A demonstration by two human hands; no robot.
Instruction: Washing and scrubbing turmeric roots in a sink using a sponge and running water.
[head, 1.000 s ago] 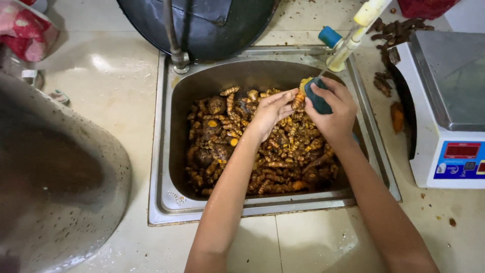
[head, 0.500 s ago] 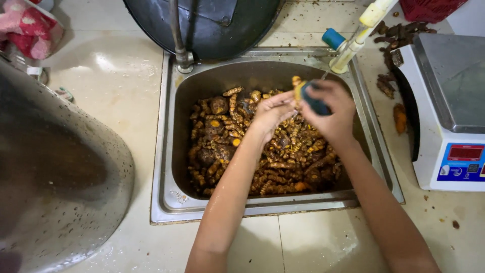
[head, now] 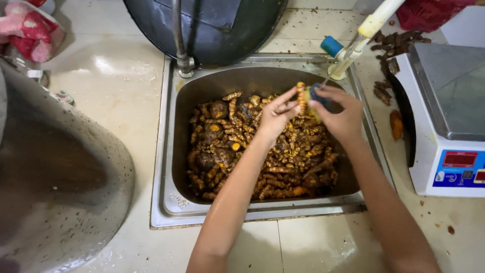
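Far left: big grey metal basin (head: pixel 55 177), wet and speckled, on the tiled table (head: pixel 116 86). Pink cloth bundle (head: pixel 30 33) at the top left corner.

Centre: steel sink (head: pixel 166 202) set in the table, filled with a heap of muddy orange-brown turmeric roots (head: pixel 252 151). Tap pipe (head: pixel 179 40) rises at the sink's back left corner, dark round pan (head: pixel 222 25) behind it.

My left hand (head: pixel 275 114) is over the heap, fingers pinched around one ridged turmeric root (head: pixel 302 98), held upright above the pile. Just right of it, touching the root, my right hand (head: pixel 341 116) is closed on a small blue scrubber (head: pixel 317 93), pressed to the root's side.

Right of sink: blue-capped spray bottle (head: pixel 353 48) lying on the rim, dark root scraps (head: pixel 391 43) on the table, one orange piece (head: pixel 396 124), then a white weighing scale (head: pixel 449 126) with steel tray at the far right edge
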